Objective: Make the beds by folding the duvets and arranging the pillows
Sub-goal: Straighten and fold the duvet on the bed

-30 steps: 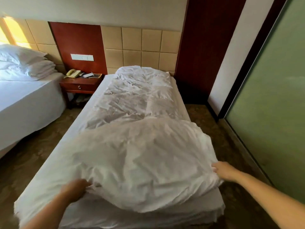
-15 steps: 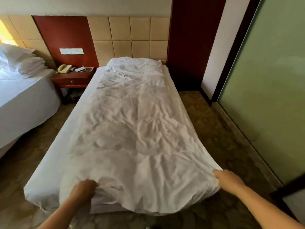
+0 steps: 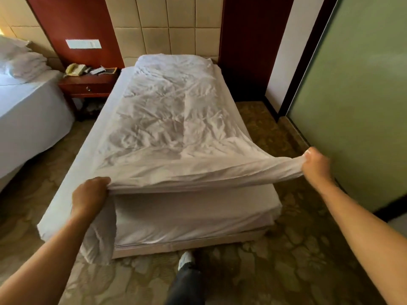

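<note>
Head view, single camera.

- Thing in hand: crumpled white duvet (image 3: pixel 167 119), spread on the narrow white-sheeted bed (image 3: pixel 193 216). Its long axis runs straight away from the person, from the foot end to the padded beige headboard (image 3: pixel 167 29).
- Left hand (image 3: pixel 90 195): fingers curled round the near-left corner of the duvet, at the foot of the bed. A loose flap hangs below it over the mattress end.
- Right hand (image 3: pixel 316 165): fisted on the near-right corner, held out past the right edge of the mattress, with the cloth drawn taut toward it.
- Hands well apart, with the near hem stretched between them and lifted clear of the sheet. The far end lies flat by the headboard.
- Both hands are on the same short edge. The left sits closer to the body and the right reaches further out.
- Judgement: the whole length of the duvet lies ahead of the hands, so any fold would carry this hem forward along the long axis.
- A bulge at the head end may be a pillow; cannot tell.
- Elsewhere: stacked white pillows (image 3: pixel 24 62) on the second bed (image 3: pixel 28 111), on the left.
</note>
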Tool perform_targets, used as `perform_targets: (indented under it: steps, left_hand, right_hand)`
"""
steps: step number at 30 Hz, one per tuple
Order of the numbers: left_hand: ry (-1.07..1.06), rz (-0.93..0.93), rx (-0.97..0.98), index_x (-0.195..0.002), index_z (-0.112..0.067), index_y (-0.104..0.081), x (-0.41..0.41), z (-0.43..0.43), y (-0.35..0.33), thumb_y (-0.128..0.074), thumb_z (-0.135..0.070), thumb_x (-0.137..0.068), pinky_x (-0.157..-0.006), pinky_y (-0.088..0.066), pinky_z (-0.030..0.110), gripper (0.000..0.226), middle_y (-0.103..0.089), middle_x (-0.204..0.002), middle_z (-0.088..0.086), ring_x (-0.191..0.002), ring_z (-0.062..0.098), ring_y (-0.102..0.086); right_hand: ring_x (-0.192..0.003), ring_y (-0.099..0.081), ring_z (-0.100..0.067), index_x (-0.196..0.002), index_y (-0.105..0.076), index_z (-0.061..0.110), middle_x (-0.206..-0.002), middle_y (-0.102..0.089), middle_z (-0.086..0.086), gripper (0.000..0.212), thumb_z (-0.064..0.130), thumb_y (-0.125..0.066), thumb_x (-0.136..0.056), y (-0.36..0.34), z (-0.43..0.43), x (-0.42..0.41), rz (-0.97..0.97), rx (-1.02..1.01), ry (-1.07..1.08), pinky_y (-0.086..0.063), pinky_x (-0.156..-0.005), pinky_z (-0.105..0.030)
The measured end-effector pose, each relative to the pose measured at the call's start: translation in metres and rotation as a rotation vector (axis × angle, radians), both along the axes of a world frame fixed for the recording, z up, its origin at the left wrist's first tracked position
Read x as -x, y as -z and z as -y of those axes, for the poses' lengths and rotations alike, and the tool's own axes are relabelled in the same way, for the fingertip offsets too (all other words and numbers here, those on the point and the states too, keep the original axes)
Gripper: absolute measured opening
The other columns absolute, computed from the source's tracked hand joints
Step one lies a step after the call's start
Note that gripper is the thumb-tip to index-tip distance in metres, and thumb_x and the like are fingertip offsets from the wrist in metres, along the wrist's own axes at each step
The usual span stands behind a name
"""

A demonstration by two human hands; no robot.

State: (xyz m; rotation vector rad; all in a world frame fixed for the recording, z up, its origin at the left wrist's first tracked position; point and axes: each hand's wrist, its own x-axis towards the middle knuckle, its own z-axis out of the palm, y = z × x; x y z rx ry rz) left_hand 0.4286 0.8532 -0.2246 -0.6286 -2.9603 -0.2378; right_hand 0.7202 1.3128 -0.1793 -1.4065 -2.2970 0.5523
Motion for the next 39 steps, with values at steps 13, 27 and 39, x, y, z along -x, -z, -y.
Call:
perform_targets:
  steps: [13, 27, 39]
  left_hand:
    - [0.182, -0.160, 0.107, -0.081, -0.008, -0.067, 0.226, -0.121, -0.013, -0.067, 0.002, -0.072, -0.062, -0.048, 0.043, 0.014, -0.063, -0.079, 0.014, -0.077, 0.037, -0.063]
    - [-0.050, -0.185, 0.162, -0.141, -0.014, -0.029, 0.527, -0.340, -0.089, -0.042, -0.008, -0.092, -0.112, -0.016, 0.051, 0.051, -0.036, -0.138, 0.021, -0.131, 0.036, -0.030]
    - [0.231, 0.159, 0.662, -0.146, -0.026, -0.026, 0.415, -0.205, 0.040, -0.030, -0.026, -0.098, -0.115, 0.004, 0.053, 0.049, -0.004, -0.158, 0.011, -0.146, 0.029, 0.003]
  right_hand:
    - [-0.101, -0.055, -0.048, -0.109, -0.058, -0.004, -0.108, -0.058, -0.036, 0.030, 0.014, -0.036, -0.100, -0.040, -0.089, 0.201, -0.022, -0.180, 0.251, -0.040, -0.090, -0.045]
    - [-0.144, -0.016, -0.022, -0.151, -0.003, 0.022, -0.159, -0.004, -0.006, 0.067, 0.036, -0.042, -0.098, -0.116, -0.197, 0.508, -0.406, 0.178, -0.008, -0.022, -0.114, -0.037]
    - [-0.145, -0.014, -0.028, -0.151, -0.007, 0.018, -0.159, -0.006, -0.008, 0.065, 0.042, -0.037, -0.099, 0.044, -0.033, 0.476, 0.419, 0.721, -0.339, -0.022, -0.116, -0.043]
